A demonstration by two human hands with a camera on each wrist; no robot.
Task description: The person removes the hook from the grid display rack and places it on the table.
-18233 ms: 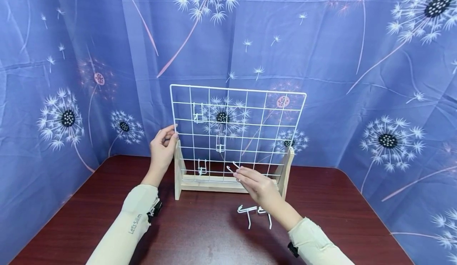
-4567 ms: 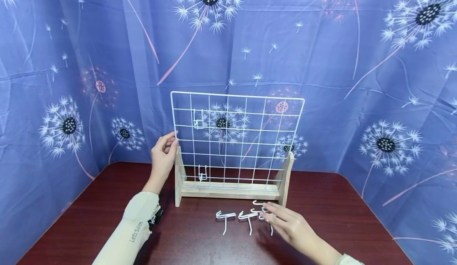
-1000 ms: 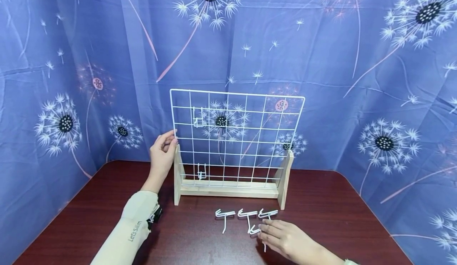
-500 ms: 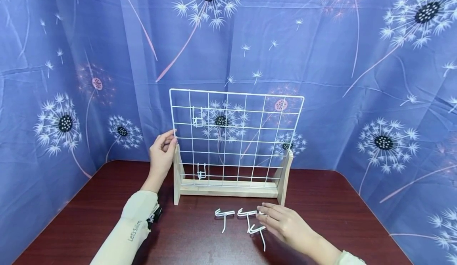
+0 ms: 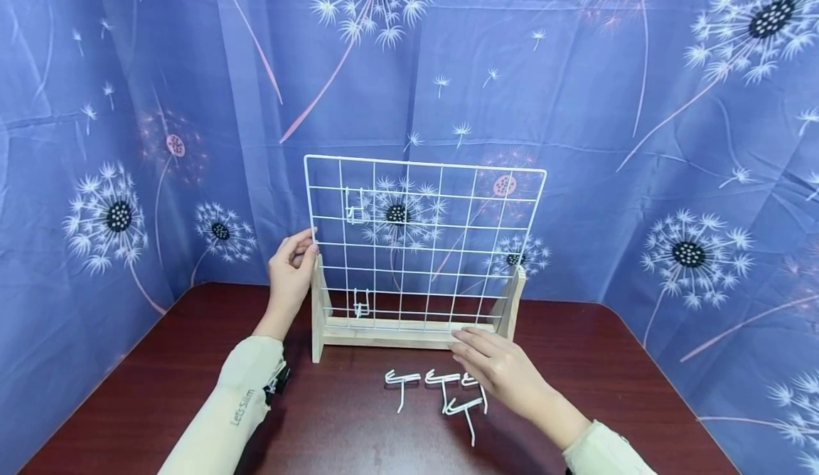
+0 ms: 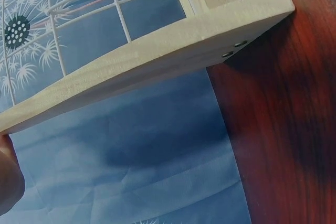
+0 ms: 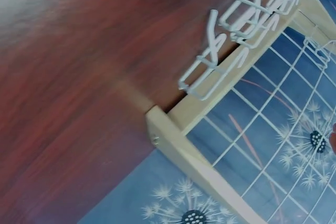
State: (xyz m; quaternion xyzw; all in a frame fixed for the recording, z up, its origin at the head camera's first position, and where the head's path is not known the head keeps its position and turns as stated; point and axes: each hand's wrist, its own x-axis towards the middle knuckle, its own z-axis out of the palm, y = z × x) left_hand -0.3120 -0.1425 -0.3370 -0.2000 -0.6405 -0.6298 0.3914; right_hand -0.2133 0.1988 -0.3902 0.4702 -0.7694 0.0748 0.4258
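White grid [image 5: 433, 249] in left hand [image 5: 290, 270]

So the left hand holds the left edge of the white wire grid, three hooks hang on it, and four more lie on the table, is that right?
Not three: the head view shows two, an upper hook and a lower hook, on the white wire grid. The left hand and the four hooks on the table are as you say.

- And we're in a draped-off workspace here; home or studio, can't tell!
- Blue dandelion-print cloth [image 5: 576, 94] fills the top, left and right of frame!
- Lower centre, one dark reddish table [image 5: 345, 418], cloth along its far edge!
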